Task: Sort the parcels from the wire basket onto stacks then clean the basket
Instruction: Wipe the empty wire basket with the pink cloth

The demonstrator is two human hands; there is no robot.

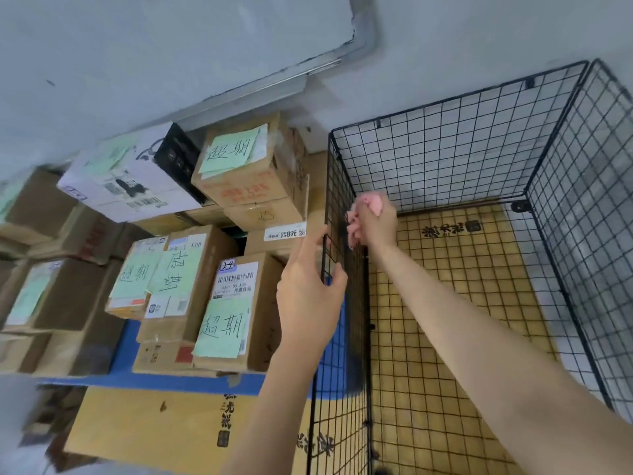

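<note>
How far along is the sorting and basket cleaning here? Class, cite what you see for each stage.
Done: the wire basket holds no parcels, and the parcels sit stacked beside it. In hand: the right hand grips a pink cloth against the basket's left wall while the left hand holds that wall. Left: the other walls and the cardboard floor; whether these are already wiped cannot be told.

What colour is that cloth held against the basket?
Pink; the cloth shows best in the head view.
</note>
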